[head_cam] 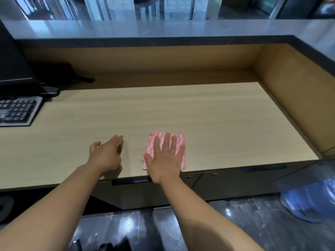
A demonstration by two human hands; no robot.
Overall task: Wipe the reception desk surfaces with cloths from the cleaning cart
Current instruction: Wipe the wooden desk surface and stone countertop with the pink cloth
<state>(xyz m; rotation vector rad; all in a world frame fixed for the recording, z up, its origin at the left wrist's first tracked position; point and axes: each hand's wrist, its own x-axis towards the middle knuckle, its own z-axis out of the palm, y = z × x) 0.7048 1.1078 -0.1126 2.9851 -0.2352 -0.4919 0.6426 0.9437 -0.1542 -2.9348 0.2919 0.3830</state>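
A pink and white wavy-striped cloth [156,142] lies folded on the light wooden desk surface [181,113], close to its front edge. My right hand [165,158] presses flat on the cloth with its fingers straight and spread. To the left of the cloth, my left hand [106,154] rests on the bare desk surface with its fingers stretched forward. A small dark thing shows under the left fingertips, too hidden to name.
A black keyboard [17,111] and a dark monitor [12,58] stand at the far left. A raised grey counter [163,29] runs along the back and right side. A blue plastic bag [310,201] sits on the dark tiled floor at the right.
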